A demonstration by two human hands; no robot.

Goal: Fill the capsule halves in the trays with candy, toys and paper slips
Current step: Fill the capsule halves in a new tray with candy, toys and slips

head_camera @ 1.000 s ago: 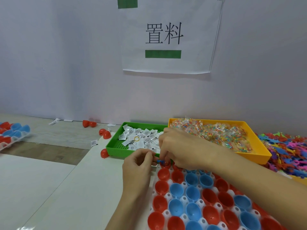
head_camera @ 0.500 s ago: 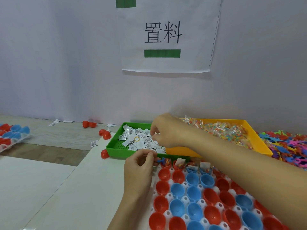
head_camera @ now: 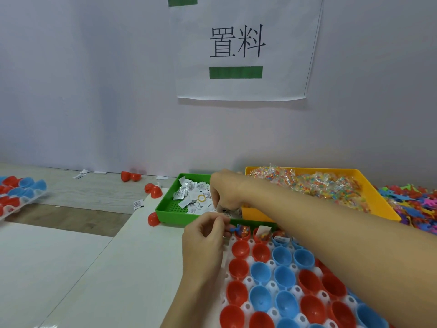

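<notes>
**Q:** Head view first: where are the paper slips [head_camera: 192,194], and how would they handle?

**A:** They lie heaped in the green tray [head_camera: 165,213], just beyond the capsule tray [head_camera: 272,286]. They look feather-light and limp, apt to cling together, so my guess is a fingertip pinch at an edge lifts one cleanly. The right hand [head_camera: 224,190] is down in that heap, fingers curled and seemingly pinching a slip, though the tips are partly hidden

**Q:** And the other hand?

**A:** The left hand [head_camera: 204,235] sits at the capsule tray's far left corner, thumb and fingers pinched on something small; what it is I cannot make out. A blue toy [head_camera: 235,230] pokes from the red capsule half [head_camera: 242,233] right beside it

**Q:** What is in the containers?

**A:** The far row of halves holds candy, toys and slips; the nearer red and blue halves are empty. The yellow tray [head_camera: 378,204] is piled with wrapped candy [head_camera: 319,185], crinkly and probably slippery. Colourful plastic toys [head_camera: 416,204] are heaped at far right. Another tray of capsule halves [head_camera: 19,192] sits well apart on the left, with loose red halves [head_camera: 153,190] near the green tray
</notes>
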